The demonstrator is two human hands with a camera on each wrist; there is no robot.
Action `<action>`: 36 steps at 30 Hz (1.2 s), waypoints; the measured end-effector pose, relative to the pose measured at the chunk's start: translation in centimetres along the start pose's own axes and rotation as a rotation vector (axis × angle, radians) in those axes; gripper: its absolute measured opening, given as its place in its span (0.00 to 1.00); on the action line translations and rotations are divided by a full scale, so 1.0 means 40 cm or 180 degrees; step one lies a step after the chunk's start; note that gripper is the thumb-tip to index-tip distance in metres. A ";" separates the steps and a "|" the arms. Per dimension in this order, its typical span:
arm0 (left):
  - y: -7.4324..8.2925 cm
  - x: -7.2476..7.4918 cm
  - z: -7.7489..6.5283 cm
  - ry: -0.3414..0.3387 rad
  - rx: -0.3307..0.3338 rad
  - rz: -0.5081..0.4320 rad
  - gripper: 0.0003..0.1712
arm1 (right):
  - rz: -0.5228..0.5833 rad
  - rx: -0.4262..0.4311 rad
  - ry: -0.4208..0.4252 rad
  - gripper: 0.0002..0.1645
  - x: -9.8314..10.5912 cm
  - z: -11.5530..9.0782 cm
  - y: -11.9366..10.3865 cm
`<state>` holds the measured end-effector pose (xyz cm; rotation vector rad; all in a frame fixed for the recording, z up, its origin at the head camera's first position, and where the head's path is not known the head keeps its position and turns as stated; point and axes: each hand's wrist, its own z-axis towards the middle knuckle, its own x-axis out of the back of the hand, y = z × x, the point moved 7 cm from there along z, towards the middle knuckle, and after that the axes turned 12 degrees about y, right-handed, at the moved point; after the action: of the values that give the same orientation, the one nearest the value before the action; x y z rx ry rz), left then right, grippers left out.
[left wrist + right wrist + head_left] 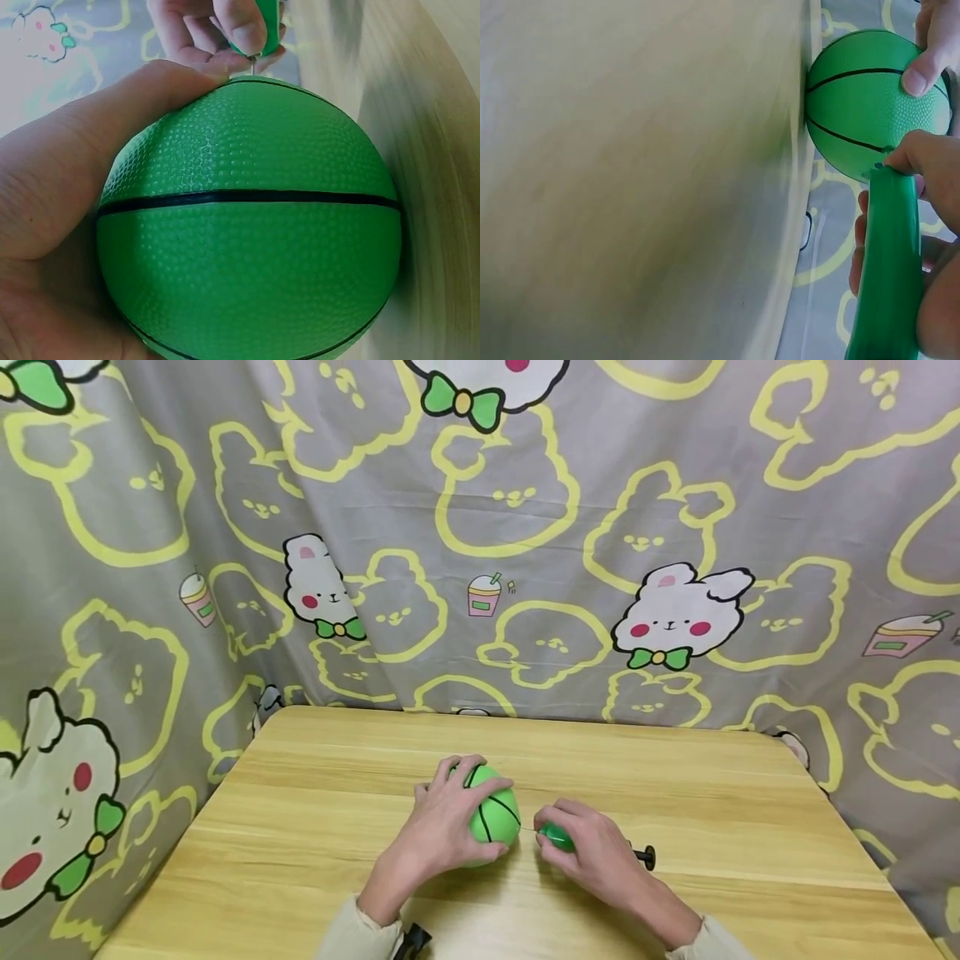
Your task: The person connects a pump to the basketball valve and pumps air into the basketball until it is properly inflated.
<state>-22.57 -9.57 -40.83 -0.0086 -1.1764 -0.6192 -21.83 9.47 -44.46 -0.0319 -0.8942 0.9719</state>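
Observation:
A green ball (pixel 498 814) with black seam lines, patterned like a basketball, rests on the wooden table. My left hand (pixel 442 818) grips it from the left, fingers spread over the top and thumb on the near side. To its right, my right hand (pixel 592 852) holds a green ball pump (pixel 892 262) lying roughly level. The pump's black handle (pixel 647 857) sticks out beyond that hand. A thin metal needle (pixel 253 66) runs from the pump's front to the ball's surface. Whether its tip is inside the ball, I cannot tell.
Light wood-grain table (pixel 337 760) lies under both hands. A grey curtain (pixel 540 552) with rabbit and cup prints hangs behind and at the left side. A black device (pixel 412 941) sits by the left wrist's sleeve.

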 end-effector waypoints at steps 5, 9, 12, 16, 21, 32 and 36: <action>-0.020 0.003 0.001 -0.0033 0.0189 -0.0139 0.43 | -0.0170 -0.0193 0.0097 0.12 0.043 -0.021 0.038; -0.025 0.009 0.001 -0.0007 0.0160 -0.0152 0.46 | -0.0036 -0.0297 0.0016 0.11 0.055 -0.032 0.053; -0.028 0.008 -0.001 0.0001 0.0171 -0.0165 0.49 | 0.0054 -0.0435 -0.0039 0.12 0.063 -0.036 0.066; -0.029 0.005 -0.003 -0.0018 0.0184 -0.0191 0.48 | -0.0054 -0.0618 0.0009 0.13 0.083 -0.040 0.093; -0.024 0.003 -0.002 0.0006 0.0186 -0.0234 0.48 | -0.0343 -0.0824 0.0117 0.12 0.098 -0.047 0.136; -0.025 0.005 -0.005 0.0032 0.0212 -0.0290 0.48 | -0.0294 -0.1555 -0.0213 0.22 0.084 -0.074 0.192; -0.028 0.012 -0.008 -0.0056 0.0245 -0.0449 0.49 | -0.0311 -0.1657 -0.0402 0.29 0.084 -0.082 0.192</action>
<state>-22.69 -10.83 -40.91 0.1355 -1.2243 -0.6985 -24.18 17.60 -47.50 -0.3690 -1.2358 0.6351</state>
